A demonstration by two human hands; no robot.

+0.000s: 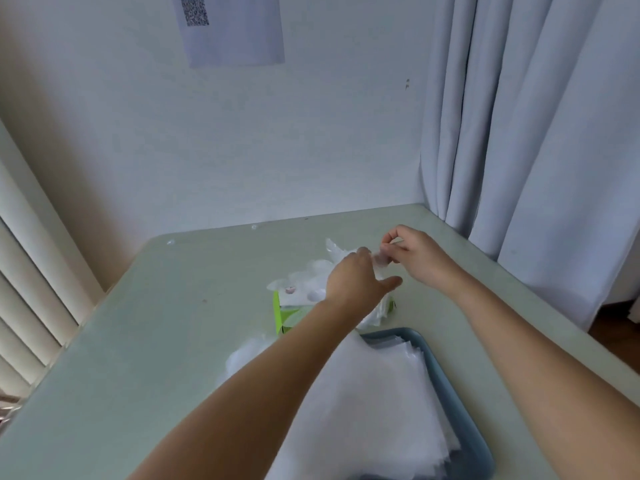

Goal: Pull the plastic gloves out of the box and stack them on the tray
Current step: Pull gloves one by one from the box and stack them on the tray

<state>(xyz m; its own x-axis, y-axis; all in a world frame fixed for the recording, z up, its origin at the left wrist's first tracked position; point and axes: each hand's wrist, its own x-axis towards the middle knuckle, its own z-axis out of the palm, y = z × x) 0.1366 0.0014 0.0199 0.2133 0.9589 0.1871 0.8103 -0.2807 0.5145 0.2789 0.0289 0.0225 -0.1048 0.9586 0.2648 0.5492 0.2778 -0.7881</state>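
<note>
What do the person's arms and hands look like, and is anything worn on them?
Both forearms are bare, with no sleeves in view. The left hand and the right hand wear no gloves, and no watch, ring or bracelet shows.

No word or number can be read anywhere. The only sign is a black square code (a QR pattern, too blurred to decode), printed at the upper left corner of a white paper sheet that is fixed on the wall. The green box on the tabletop shows pale shapes on its side, but no letters can be made out there.
</note>
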